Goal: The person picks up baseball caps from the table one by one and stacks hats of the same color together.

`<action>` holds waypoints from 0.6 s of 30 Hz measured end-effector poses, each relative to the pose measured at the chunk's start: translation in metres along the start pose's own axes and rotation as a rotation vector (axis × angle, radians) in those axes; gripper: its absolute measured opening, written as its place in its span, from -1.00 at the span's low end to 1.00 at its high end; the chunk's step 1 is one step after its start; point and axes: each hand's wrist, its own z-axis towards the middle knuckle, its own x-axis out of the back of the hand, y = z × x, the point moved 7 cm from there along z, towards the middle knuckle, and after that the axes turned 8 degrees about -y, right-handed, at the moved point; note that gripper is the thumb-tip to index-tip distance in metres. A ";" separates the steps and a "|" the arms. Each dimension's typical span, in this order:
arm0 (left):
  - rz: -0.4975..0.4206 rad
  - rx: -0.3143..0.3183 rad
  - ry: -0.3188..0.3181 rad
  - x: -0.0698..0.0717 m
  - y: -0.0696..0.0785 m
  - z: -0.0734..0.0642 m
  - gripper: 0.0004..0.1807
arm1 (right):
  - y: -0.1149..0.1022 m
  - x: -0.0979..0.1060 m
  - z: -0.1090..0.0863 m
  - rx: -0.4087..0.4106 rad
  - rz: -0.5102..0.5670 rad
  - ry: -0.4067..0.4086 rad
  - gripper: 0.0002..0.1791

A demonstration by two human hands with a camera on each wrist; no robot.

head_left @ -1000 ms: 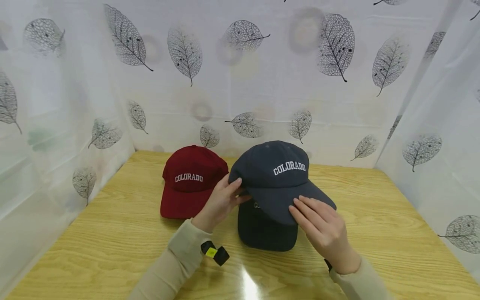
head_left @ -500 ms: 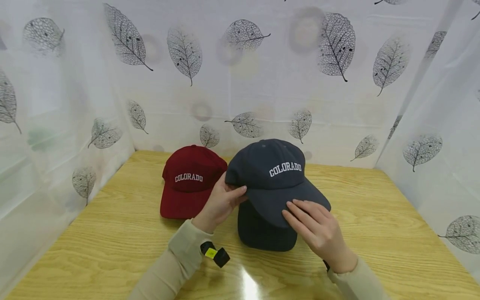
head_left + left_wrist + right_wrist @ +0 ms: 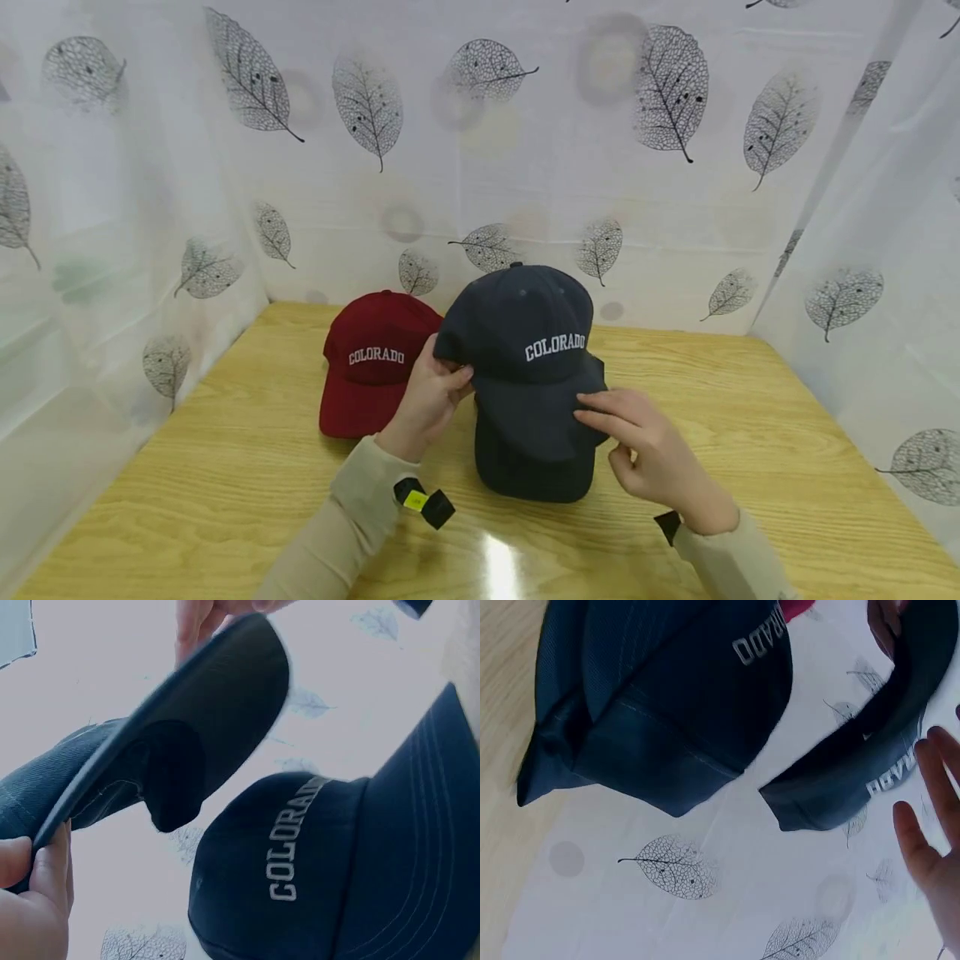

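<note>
A navy baseball cap (image 3: 517,321) with white COLORADO lettering is held tilted, brim forward, above a darker cap (image 3: 534,485). My left hand (image 3: 424,404) pinches its lower edge on the left side, thumb outside. In the left wrist view the underside of the held cap's brim (image 3: 232,705) shows, and the darker cap (image 3: 300,862), also lettered COLORADO, sits apart from it. My right hand (image 3: 660,458) is at the brim's right edge, its fingers extended and thumb apart below. The right wrist view shows those straight fingers (image 3: 937,772) beside the lettering.
A red COLORADO cap (image 3: 367,371) sits on the wooden table (image 3: 225,467), left of the others and partly behind my left hand. Leaf-printed white curtain (image 3: 510,167) encloses the table at the back and both sides.
The navy cap has shifted left and tipped forward over the darker cap. My left hand has moved slightly left with it. My right hand's thumb and fingers have spread, loosening from the brim.
</note>
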 end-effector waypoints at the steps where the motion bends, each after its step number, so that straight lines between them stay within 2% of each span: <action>1: -0.001 -0.004 0.010 0.001 0.001 0.000 -0.57 | 0.004 0.004 -0.002 -0.038 0.028 0.017 -0.52; 3: -0.009 -0.007 0.018 0.002 0.001 0.001 -0.57 | 0.014 0.012 -0.006 -0.134 0.063 0.068 -0.59; 6: -0.025 0.011 0.006 0.000 -0.001 0.001 -0.59 | 0.031 0.022 -0.013 -0.329 0.132 0.136 -0.66; 9: -0.035 0.021 -0.006 -0.003 -0.003 0.000 -0.61 | 0.047 0.024 -0.022 -0.525 0.272 0.179 -0.60; 11: -0.045 0.026 -0.006 -0.005 -0.005 0.000 -0.60 | 0.055 0.023 -0.027 -0.621 0.369 0.193 -0.61; 14: -0.056 0.022 -0.004 -0.006 -0.006 -0.001 -0.58 | 0.061 0.019 -0.032 -0.708 0.482 0.196 -0.61; 18: -0.072 0.036 -0.015 -0.008 -0.010 0.000 -0.52 | 0.065 0.017 -0.035 -0.737 0.597 0.192 -0.57</action>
